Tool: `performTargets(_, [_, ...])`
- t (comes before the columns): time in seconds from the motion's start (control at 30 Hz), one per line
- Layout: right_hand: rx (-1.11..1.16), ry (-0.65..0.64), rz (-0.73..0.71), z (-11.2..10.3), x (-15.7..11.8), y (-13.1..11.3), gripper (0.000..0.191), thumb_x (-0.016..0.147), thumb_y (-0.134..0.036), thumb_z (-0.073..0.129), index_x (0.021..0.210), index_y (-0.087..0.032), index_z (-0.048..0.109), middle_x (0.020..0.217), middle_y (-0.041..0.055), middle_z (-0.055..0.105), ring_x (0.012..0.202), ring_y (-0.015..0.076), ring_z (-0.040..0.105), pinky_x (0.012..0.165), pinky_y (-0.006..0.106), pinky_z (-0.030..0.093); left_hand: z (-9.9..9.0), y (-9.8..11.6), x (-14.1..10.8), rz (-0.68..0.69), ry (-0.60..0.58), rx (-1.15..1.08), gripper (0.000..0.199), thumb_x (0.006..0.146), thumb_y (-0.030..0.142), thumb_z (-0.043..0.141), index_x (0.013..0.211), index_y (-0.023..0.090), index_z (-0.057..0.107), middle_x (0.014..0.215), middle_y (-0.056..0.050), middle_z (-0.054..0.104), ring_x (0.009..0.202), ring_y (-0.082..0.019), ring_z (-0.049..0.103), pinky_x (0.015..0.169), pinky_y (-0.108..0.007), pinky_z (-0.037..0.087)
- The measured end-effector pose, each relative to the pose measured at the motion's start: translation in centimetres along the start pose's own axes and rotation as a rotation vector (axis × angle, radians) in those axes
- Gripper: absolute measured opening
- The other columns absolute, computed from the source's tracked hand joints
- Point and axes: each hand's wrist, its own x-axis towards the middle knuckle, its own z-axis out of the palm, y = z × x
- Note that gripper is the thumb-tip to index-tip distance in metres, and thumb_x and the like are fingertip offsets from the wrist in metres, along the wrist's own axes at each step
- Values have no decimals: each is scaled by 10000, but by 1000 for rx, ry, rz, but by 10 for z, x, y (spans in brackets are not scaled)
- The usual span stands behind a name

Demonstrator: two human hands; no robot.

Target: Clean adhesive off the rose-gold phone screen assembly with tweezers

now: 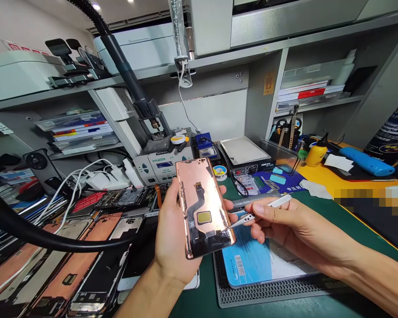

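At nine o'clock of my view lies a row of stripped phone screens [63,260], copper backs up, fanned out flat on the bench, I judge so each can be reached without shifting the rest; a thick black hose [36,234] arcs over them; behind, at eleven o'clock, the rework station [159,165] stands against the shelf wall, near but out of the way.

At the centre my left hand [172,238] is closed around the copper-backed screen panel [204,207], thumb on the near long edge, fingers wrapped behind to the far edge; it holds the panel raised off the green mat [318,207], back face tilted toward me, which I take to be for a clear look at the black flex cable and the small gold square. The panel's long axis runs roughly from six to twelve o'clock, leaning a little toward eleven at the top; the darker, cable end points down toward my wrist.

At three o'clock my right hand [285,225] pinches a pair of white-handled tweezers [262,210] in a narrow pen grip; the tips point toward nine o'clock and meet the panel's lower right edge; below them a blue sheet [252,260] rests on the ribbed grey pad [268,291].
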Motion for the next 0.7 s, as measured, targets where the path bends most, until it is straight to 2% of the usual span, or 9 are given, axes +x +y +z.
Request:
performTargets(0.2, [0,-3,-7,1,0,0,244,837,-309,846,937,-93,796,877,148,736,664,125,632,671,191,532,1,0,1,-11,0,25,738,963,647,325,1162,34,683,837,-194,725,702,-308,707,650,-401,553])
performTargets(0.37, [-13,-23,-21,0,0,1,252,837,-323,850,903,-86,797,749,125,725,649,129,643,658,179,525,0,0,2,-12,8,16,724,957,651,340,1146,50,695,839,-186,729,693,-304,705,635,-402,555])
performTargets(0.7, [-3,-35,-26,-2,1,0,256,853,-322,841,939,-86,791,723,110,717,653,131,645,667,190,528,-1,0,3,-3,-11,7,720,958,651,340,1127,55,709,840,-184,737,686,-301,711,628,-396,558])
